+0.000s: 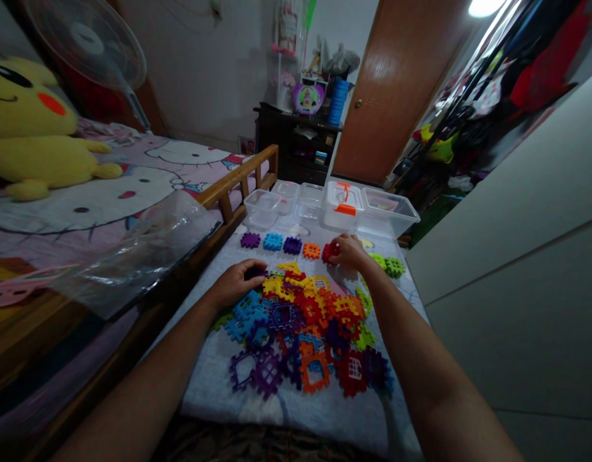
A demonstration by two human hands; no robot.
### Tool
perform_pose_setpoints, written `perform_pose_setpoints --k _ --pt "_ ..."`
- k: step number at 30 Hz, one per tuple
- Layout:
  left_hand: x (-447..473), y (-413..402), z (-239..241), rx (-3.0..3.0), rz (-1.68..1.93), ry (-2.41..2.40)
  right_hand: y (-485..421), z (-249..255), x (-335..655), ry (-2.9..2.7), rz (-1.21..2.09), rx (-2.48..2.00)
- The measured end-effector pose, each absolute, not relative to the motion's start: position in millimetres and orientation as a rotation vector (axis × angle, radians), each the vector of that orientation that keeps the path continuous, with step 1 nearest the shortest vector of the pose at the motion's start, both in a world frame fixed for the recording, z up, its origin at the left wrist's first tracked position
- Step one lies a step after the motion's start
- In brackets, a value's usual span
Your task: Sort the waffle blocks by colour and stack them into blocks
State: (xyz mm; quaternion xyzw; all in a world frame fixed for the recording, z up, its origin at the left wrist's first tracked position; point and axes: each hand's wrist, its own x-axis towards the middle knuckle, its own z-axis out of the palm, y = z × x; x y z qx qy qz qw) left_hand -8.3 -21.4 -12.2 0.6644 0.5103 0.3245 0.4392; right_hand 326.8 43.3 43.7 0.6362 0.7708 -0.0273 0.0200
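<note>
My right hand (348, 252) reaches to the row behind the pile, its fingers closed on a red toothed building block (329, 253). My left hand (235, 282) rests at the pile's left edge, with thumb and fingers apart beside a dark purple piece, partly hidden. Between my arms lies a heap of interlocking plastic pieces (310, 308) in yellow, red, orange, blue, purple and green, some with window shapes. In the row stand a purple block (250, 240), a light blue block (273, 241), a dark violet block (293, 245), an orange block (312, 250) and a green block (395, 267).
Clear plastic bins (390, 215) and a lidded box with orange clips (343, 202) line the table's far end. At left, a wooden bed rail (238, 176) borders the table, with a clear plastic bag (151, 247) over it. A pale cabinet (512, 237) stands at right.
</note>
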Motion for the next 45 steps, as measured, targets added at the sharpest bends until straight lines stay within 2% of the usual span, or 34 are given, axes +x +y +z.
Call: perform_pose_setpoints --k 28,33,39,45 --pt "-10 -21 -15 1.661 0.796 1.261 38 42 329 2.406 -0.119 2.005" --pt "-8 -22 -8 1.677 0.784 1.281 12 58 350 2.584 -0.157 2.093" --pt "-7 -21 -6 1.661 0.792 1.292 -43 53 393 2.455 -0.48 2.19" --pt "-5 -22 -9 1.594 0.808 1.281 -72 29 412 2.223 -0.384 2.44"
